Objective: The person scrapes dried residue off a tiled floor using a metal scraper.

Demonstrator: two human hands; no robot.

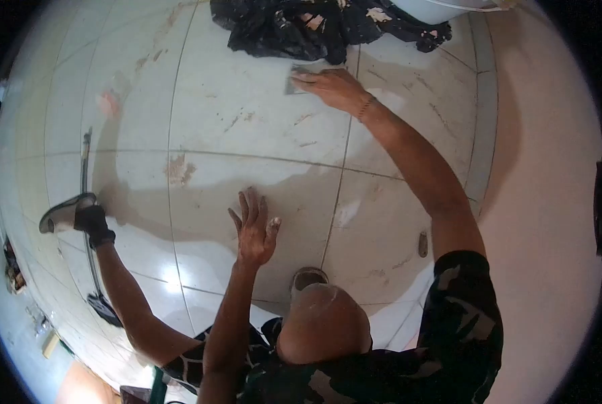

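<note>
My right hand (331,87) is stretched far forward, its fingers closed round a flat grey scraper (291,82) that lies low against the tiled floor (247,135). Just beyond it is a crumpled black plastic sheet (280,30) with pale scraps on it. My left hand (254,232) holds nothing; its fingers are spread over the tiles in front of my bent knee (324,326). Dust whitens the fingertips. Brown smears (240,120) mark the floor between the two hands.
Part of a white bucket (429,9) shows at the top right. A long-handled tool (85,165) lies beside my left foot (68,214). A small dark object (423,244) rests near my right elbow. The pale wall (543,202) rises along the right.
</note>
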